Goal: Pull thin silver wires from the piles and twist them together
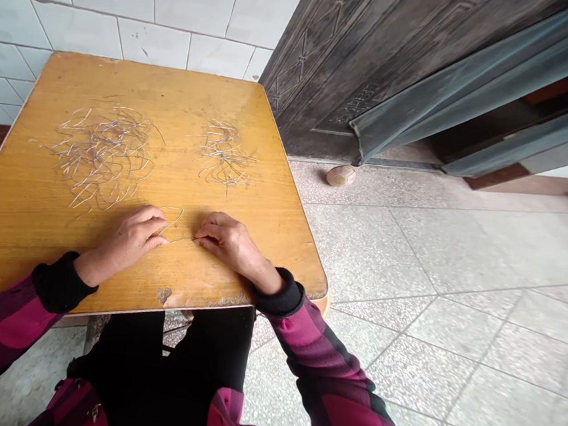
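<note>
- The left hand [128, 241] rests knuckles-up on the near part of the table [22, 214]. Its fingers are curled in and its fingertips are pinched on the left end of a thin wire [181, 238].
- The right hand [228, 241] lies just to the right, also knuckles-up and curled, with thumb and forefinger closed on the wire's other end.
- The wire is stretched between the two hands, low over the tabletop. Its long axis runs left to right, and the right end sits slightly farther away than the left.
- By the left fingertips the wire bends into a narrow loop that points away toward the far side.
- Farther back on the table lie two heaps of similar loose wires: a large heap [101, 152] to the left and a small heap [224, 154] to the right, well apart from each other.
- Dark cuffs and pink-and-black checked sleeves [311, 349] cover both forearms.
- On the tiled floor [457, 290] to the right, near a dark door [339, 57], sits a small round object [340, 175] — what it is cannot be told.
</note>
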`<state>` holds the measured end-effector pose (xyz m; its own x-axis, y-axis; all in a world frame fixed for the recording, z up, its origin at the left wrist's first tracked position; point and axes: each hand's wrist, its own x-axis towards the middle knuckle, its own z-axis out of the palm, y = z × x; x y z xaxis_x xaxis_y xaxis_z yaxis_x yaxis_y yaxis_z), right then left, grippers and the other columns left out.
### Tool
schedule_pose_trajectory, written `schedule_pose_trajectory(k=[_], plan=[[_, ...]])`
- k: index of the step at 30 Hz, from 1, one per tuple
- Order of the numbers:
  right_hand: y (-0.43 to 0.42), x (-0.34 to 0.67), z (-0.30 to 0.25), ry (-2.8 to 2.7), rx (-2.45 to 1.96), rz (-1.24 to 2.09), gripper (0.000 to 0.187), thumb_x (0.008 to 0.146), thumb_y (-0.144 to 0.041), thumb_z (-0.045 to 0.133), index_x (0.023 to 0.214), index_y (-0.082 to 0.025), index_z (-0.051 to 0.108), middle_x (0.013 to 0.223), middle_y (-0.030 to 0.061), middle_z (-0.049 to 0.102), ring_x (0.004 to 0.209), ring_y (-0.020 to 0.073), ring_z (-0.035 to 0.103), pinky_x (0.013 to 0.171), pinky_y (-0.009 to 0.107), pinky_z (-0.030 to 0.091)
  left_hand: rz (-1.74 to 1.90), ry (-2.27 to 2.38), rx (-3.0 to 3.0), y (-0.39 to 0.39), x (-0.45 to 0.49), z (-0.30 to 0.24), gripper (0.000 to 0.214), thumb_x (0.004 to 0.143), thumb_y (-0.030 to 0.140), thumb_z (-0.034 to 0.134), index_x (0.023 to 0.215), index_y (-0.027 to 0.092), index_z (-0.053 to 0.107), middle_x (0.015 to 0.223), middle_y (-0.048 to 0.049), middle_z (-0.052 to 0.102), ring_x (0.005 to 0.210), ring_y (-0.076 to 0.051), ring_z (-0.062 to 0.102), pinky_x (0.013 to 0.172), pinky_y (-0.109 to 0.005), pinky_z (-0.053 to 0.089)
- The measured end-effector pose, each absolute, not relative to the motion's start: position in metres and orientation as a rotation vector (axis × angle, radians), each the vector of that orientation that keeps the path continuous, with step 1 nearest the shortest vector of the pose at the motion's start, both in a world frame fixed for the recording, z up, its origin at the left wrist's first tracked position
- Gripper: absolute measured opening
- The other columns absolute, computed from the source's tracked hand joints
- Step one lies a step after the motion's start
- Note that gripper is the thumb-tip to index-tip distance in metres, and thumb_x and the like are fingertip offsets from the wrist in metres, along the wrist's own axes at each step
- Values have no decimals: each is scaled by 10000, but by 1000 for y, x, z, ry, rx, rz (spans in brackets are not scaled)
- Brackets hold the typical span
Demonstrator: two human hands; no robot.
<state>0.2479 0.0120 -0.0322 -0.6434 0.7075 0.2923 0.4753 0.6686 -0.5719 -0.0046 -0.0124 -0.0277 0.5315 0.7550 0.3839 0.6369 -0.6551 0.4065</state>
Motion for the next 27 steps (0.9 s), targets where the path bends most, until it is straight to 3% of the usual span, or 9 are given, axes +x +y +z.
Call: schedule_pose_trajectory(k=[6, 11, 14, 19, 23, 27], plan=[[14, 258, -21, -2375, -931, 812, 118, 874, -229, 660, 966, -165, 699, 992, 74, 631, 870, 159, 613, 780, 288, 493, 757, 1313, 2704, -15, -4, -21, 264, 859, 234, 675, 1091, 128, 606, 1183, -167, 624, 1112, -292, 583, 958, -463, 506], [19, 269, -14, -2241, -1083, 832, 102, 883, -231, 633, 923, -164, 698, 913, 50, 657, 767, 129, 604, 706, 270, 476, 602, 1460, 2781, -17, -4, -24, 567, 887, 383, 633, 1340, 75, 489, 1480, -239, 434, 1380, -363, 402, 1131, -537, 343], [20, 270, -16, -2196, -1163, 736, 103, 887, -215, 616, 877, -159, 703, 854, 43, 659, 753, 130, 595, 701, 272, 468, 448, 1458, 2801, -18, -3, -31, 693, 911, 470, 568, 1413, 21, 406, 1515, -263, 369, 1436, -368, 313, 1162, -557, 275], [19, 265, -21, -2168, -1181, 662, 139, 900, -257, 609, 908, -164, 713, 871, 57, 667, 756, 149, 607, 712, 301, 497, 342, 1459, 2790, -19, -1, -35, 725, 939, 519, 487, 1447, 15, 369, 1536, -243, 341, 1454, -346, 282, 1177, -546, 247], [15, 256, -25, -2221, -1011, 506, 312, 952, -359, 549, 1166, -167, 672, 1134, 122, 674, 1064, 229, 613, 943, 406, 498, 355, 1472, 2798, -18, -1, -35, 722, 955, 526, 446, 1443, -1, 373, 1536, -238, 344, 1449, -335, 299, 1177, -521, 258], [13, 242, -28, -2450, -885, 464, 531, 1003, -436, 410, 1483, -209, 395, 1488, 108, 473, 1407, 237, 382, 1132, 474, 356, 356, 1481, 2803, -18, 0, -37, 676, 974, 487, 419, 1447, 4, 377, 1528, -233, 359, 1444, -334, 311, 1174, -532, 255]])
